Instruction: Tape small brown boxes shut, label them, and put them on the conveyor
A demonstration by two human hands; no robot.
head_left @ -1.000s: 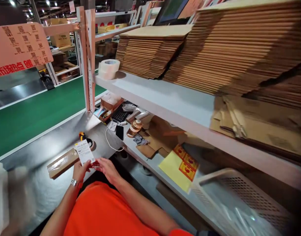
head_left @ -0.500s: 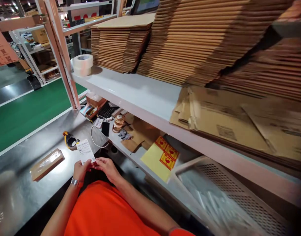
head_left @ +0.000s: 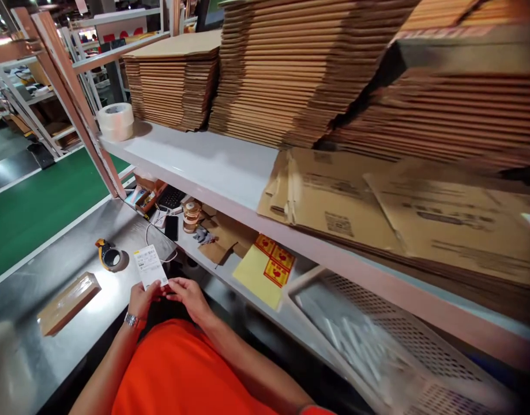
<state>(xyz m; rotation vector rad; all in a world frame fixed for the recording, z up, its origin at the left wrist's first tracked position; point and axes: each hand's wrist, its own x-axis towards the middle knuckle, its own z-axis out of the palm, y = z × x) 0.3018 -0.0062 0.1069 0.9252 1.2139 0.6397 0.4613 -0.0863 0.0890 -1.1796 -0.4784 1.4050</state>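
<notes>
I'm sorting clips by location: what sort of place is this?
Probably a packing station in a warehouse: stacks of flattened cardboard on the shelf, a tape dispenser near a taped box, and a printed white slip in the left hand.

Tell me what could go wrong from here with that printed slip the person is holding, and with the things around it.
The printed slip is held only near its bottom, by the left grip and by the right grip at a lower corner, so it might bend or slip loose. The phone lies close to an edge and could be knocked off. The stacked tape rolls might topple if bumped.
</notes>
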